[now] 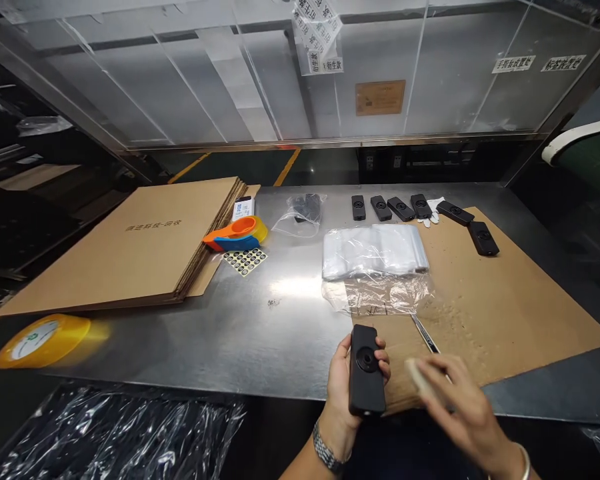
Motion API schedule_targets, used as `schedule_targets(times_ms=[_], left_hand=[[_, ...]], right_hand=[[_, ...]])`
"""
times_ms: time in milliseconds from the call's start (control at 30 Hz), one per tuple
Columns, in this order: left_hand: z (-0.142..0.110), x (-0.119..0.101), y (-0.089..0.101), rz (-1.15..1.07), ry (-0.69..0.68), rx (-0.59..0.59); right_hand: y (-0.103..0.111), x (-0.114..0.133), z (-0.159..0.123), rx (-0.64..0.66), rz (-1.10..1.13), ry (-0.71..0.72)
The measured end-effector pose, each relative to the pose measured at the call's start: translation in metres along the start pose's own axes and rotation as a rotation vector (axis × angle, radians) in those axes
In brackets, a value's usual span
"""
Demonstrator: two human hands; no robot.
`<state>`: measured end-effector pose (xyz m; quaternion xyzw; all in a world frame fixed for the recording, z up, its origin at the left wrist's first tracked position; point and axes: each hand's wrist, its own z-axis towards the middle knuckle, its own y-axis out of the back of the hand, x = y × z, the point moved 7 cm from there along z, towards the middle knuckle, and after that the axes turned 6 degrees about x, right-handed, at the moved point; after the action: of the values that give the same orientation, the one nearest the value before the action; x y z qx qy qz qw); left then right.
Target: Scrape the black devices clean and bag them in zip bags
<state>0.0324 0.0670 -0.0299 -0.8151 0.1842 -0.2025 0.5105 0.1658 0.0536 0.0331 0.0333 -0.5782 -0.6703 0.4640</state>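
My left hand [341,390] grips a black oblong device [366,369] with a round lens on its face, held upright over the table's near edge. Just to its right, my right hand [455,403] is blurred by motion and pinches a small pale pad [420,377]. Thin metal tweezers [425,334] lie on the brown cardboard sheet [505,300] beside my hands. Several more black devices [401,209] lie in a row at the back of the metal table [240,333].
A stack of clear plastic bags [375,250] lies mid-table above a crumpled bag. A pile of flat cartons [135,243] fills the left, with an orange tape dispenser [236,233], a sticker sheet [245,260] and a yellow tape roll [43,340]. Black plastic film [120,433] hangs below the front edge.
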Motion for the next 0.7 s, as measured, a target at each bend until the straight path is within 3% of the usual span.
schedule_targets(times_ms=[100,167,267,333,467,700], left_hand=[[0.0,-0.001,-0.005,-0.023,-0.017,0.032],[0.0,0.002,-0.008,-0.031,0.003,0.062],[0.0,0.007,-0.011,-0.035,0.023,0.104],[-0.001,0.008,-0.013,-0.032,0.026,0.127],[-0.001,0.01,-0.015,-0.011,0.018,0.158],[0.006,0.012,-0.011,0.065,0.004,0.16]], right_hand=[[0.009,-0.066,-0.012,-0.127,-0.23,-0.234],[0.009,-0.099,-0.019,-0.164,-0.379,-0.297],[0.001,-0.132,-0.026,-0.144,-0.459,-0.335],[-0.003,-0.14,-0.028,-0.127,-0.471,-0.352],[-0.003,-0.122,-0.024,-0.144,-0.497,-0.372],[-0.005,-0.039,-0.001,-0.177,-0.31,-0.289]])
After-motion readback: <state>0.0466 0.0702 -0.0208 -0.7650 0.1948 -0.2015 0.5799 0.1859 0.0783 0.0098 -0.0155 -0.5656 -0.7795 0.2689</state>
